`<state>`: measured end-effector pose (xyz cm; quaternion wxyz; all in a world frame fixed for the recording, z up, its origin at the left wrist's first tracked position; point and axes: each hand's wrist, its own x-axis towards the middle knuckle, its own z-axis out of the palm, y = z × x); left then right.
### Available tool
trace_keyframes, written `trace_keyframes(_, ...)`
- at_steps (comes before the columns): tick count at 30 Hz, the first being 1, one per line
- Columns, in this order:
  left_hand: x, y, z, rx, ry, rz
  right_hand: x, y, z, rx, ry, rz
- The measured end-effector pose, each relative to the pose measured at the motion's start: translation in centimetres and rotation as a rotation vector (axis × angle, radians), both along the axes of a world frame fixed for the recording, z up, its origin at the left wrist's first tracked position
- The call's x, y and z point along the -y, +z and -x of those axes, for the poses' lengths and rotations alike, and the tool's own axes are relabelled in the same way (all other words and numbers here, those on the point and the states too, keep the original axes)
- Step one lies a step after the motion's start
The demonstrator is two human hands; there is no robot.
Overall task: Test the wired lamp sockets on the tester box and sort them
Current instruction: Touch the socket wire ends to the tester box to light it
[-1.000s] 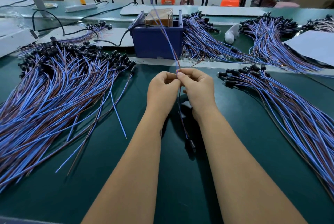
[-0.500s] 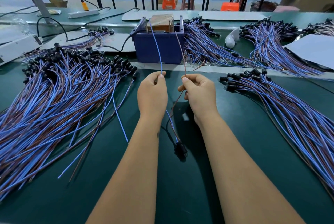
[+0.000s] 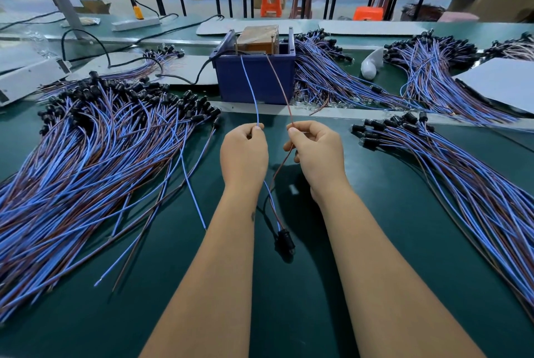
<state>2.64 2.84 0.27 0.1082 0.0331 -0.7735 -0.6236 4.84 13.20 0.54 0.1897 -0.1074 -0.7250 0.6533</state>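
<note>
My left hand [image 3: 244, 155] pinches a blue wire [image 3: 250, 89] and my right hand [image 3: 315, 152] pinches a brown wire [image 3: 279, 83]. Both wires belong to one black lamp socket [image 3: 284, 240] that hangs low between my forearms just above the green table. The two wire ends reach up to the top edge of the dark blue tester box [image 3: 254, 80], a hand's length beyond my hands. A large pile of wired sockets [image 3: 86, 155] covers the table on the left. A smaller pile [image 3: 462, 172] fans out on the right.
More socket bundles [image 3: 341, 80] lie behind and right of the box on the far strip. A white sheet [image 3: 502, 83] sits far right, a white device [image 3: 26, 77] far left. A black cable [image 3: 185, 77] runs into the box. A power strip [image 3: 135, 23] lies further back.
My hands have parted, separating the blue and brown wires. The wire tips have moved up onto the tester box top, and the socket has shifted slightly under my wrists.
</note>
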Motion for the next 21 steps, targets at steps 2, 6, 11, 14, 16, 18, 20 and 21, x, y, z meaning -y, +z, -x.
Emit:
trace_keyframes(2,0.00,-0.13,0.15,-0.002,0.012,0.005,-0.04,0.03,-0.01,-0.003,0.000,0.000)
trace_keyframes(6,0.07,-0.22,0.23,-0.010,0.017,0.002,-0.02,0.06,-0.02,-0.011,-0.007,0.007)
trace_keyframes(11,0.05,-0.11,0.38,-0.034,0.032,0.003,0.12,0.08,0.00,-0.019,-0.023,0.006)
trace_keyframes(14,-0.01,-0.19,0.42,-0.035,0.036,0.009,0.12,0.11,-0.01,-0.021,-0.027,0.004)
trace_keyframes(16,-0.02,-0.22,0.53,-0.026,0.036,0.010,0.09,0.13,0.01,-0.020,-0.031,0.006)
trace_keyframes(18,-0.03,-0.20,0.67,-0.018,0.039,0.014,0.07,0.11,0.02,-0.018,-0.036,0.011)
trace_keyframes(20,-0.01,-0.15,0.77,-0.012,0.040,0.012,0.06,0.07,0.01,-0.015,-0.040,0.013)
trace_keyframes(21,0.02,-0.14,0.84,-0.011,0.042,0.010,0.05,0.06,0.00,-0.014,-0.040,0.015)
